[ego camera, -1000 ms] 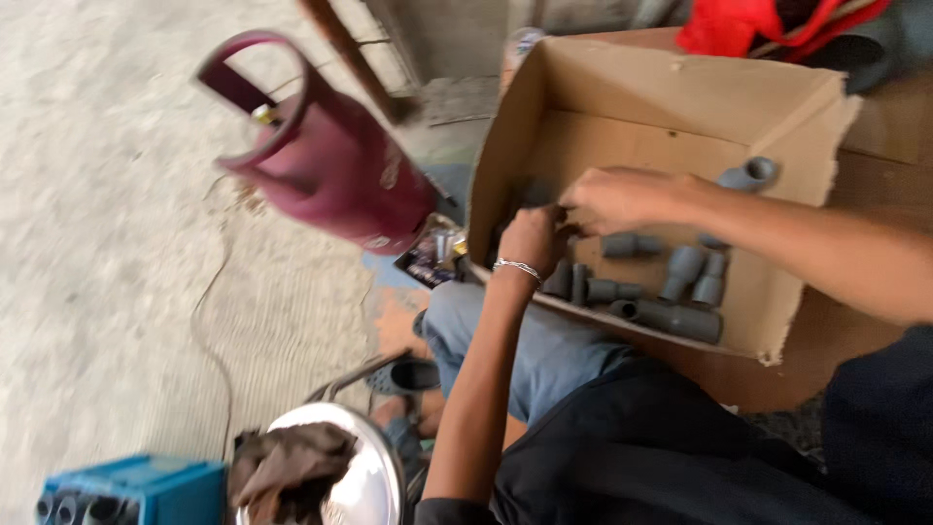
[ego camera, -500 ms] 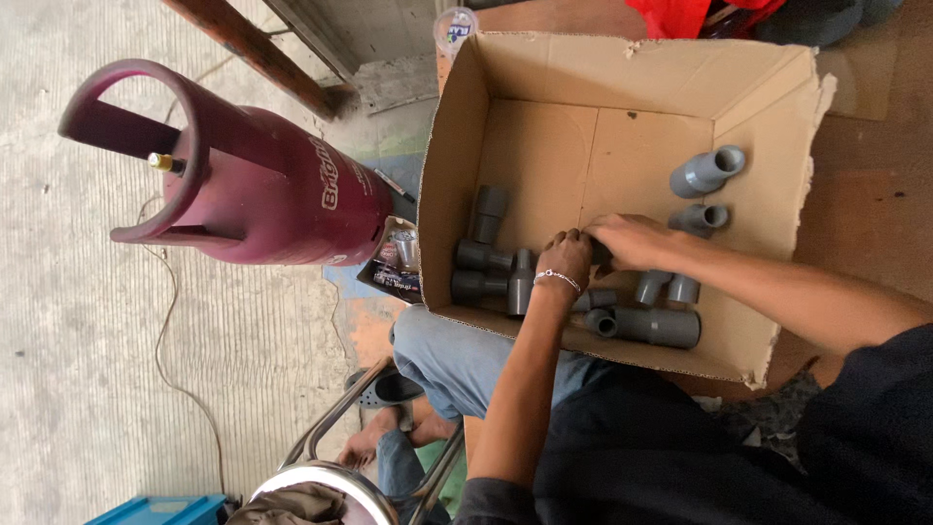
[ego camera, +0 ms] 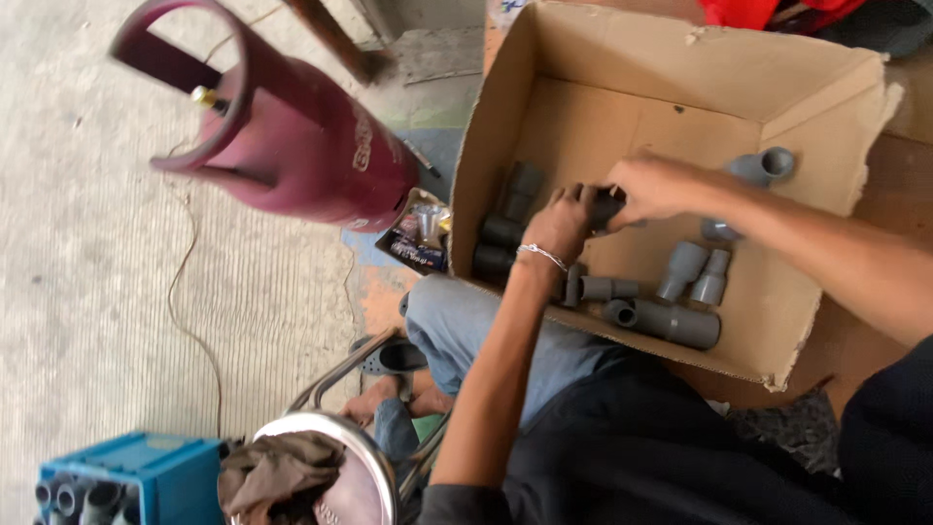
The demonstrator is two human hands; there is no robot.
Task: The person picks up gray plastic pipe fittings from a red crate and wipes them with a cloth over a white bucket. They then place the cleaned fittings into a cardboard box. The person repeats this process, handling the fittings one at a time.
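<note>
Centre frame, inside the cardboard box (ego camera: 622, 58), your left hand (ego camera: 559, 226) and right hand (ego camera: 649, 187) jointly grip one grey pipe fitting (ego camera: 604, 206); loose fittings (ego camera: 671, 321) remain unhandled.

You have matt grey plastic under your fingers (ego camera: 583, 199): the pipe fitting (ego camera: 604, 206), like the other fittings (ego camera: 671, 321), looks smooth and dull. The box (ego camera: 622, 58) around them is plain brown cardboard, rough and torn at its edges. Beside it, the gas cylinder (ego camera: 301, 156) is maroon painted metal with a slight sheen. The floor (ego camera: 87, 292) is rough, ribbed concrete.
</note>
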